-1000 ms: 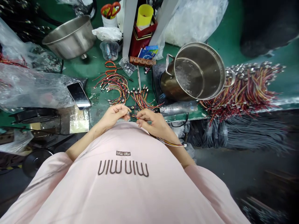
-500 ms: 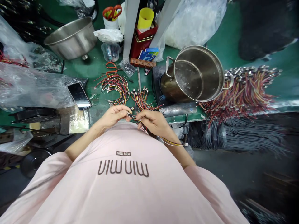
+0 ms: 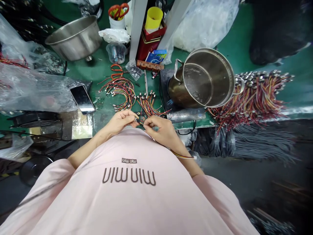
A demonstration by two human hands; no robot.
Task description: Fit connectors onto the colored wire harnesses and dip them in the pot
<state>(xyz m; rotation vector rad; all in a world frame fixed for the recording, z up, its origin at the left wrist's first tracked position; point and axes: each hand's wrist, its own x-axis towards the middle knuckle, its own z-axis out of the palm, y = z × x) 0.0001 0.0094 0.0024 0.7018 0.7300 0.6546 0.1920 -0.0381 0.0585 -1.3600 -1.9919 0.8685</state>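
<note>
The left hand is curled, its fingertips pinching a tiny metal-ended connector on a thin multicoloured wire lead; the right hand is closed in a pinch on the same lead just beside it, the two hands nearly touching above the chest; the lead runs from between them past the right wrist and ends in a small white connector; the hands hover over the front edge of a green workbench, in front of a pale pink T-shirt.

Just ahead lie two loose groups of similar leads, a curved red-and-yellow bunch and a shorter bunch; a smartphone lies to the left beside crumpled clear plastic bags; a stainless steel pot sits on a dark hot plate to the right; beyond it spreads a big heap of wire leads; a steel bowl, a clear plastic cup, orange-handled scissors and a yellow cup stand farther off; grey cables hang below the bench edge.
</note>
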